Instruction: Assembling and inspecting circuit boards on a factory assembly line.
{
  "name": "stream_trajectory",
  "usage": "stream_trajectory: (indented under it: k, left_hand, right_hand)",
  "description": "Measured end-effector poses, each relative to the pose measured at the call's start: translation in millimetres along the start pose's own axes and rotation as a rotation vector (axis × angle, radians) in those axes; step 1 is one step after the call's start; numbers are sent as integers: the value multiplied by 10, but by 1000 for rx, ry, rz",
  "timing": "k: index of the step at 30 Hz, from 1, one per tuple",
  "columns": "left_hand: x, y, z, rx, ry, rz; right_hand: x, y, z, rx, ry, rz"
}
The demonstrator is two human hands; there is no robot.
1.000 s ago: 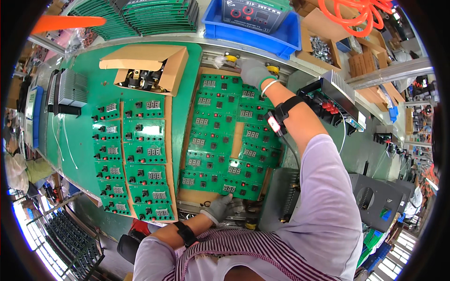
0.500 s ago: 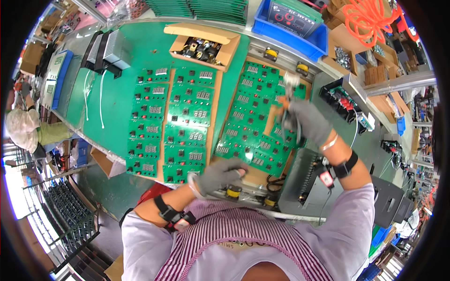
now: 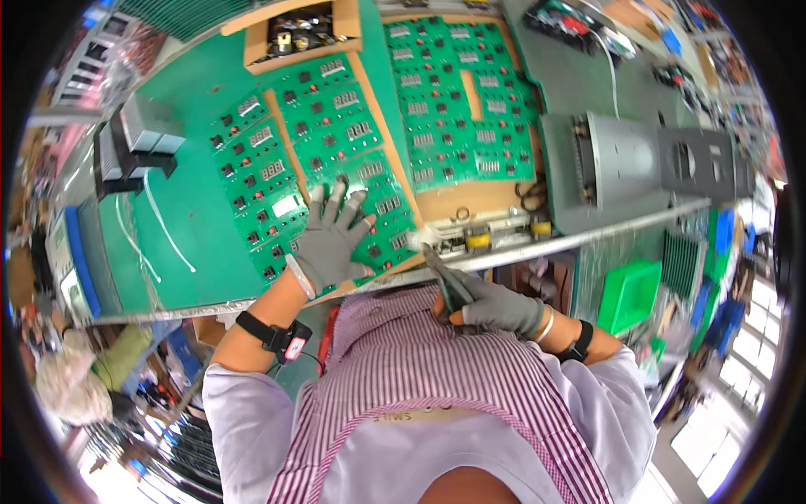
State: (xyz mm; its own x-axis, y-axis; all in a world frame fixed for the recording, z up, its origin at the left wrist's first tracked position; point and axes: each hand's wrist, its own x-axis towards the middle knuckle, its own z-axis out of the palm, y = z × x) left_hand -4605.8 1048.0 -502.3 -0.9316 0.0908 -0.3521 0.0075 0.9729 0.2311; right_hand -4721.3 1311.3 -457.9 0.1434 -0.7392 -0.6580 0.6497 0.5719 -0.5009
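Your left hand [image 3: 332,239] lay flat, fingers spread, on the green circuit-board panel [image 3: 323,160] at 11 o'clock. Your right hand [image 3: 495,304] gripped pliers [image 3: 447,281] at 5 o'clock. The panel looked light, stiff, fragile; best held by bare edges.

Head cam, fisheye, looks down at workbench [image 3: 193,210].

L hand [image 3: 332,239], gloved, flat w/ fingers spread on green circuit-board panel [image 3: 315,160], at 10 o'clock of R hand [image 3: 495,307]. R hand grips pliers [image 3: 445,281] near bench edge [image 3: 588,239], tips toward 11.
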Motion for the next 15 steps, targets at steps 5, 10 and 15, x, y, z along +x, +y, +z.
stream_trajectory:
  k: [5, 10, 15]
  left_hand:
    - [41, -59, 100, 12, -5, 35]
    - [13, -147, 302, 19, 97, 85]
    - [28, -97, 271, 22, 114, 95]
  right_hand:
    - [317, 389, 177, -1190, 814, -118]
    - [485, 680, 243, -1240, 904, -91]
    - [665, 628, 362, -1214, 1012, -9]
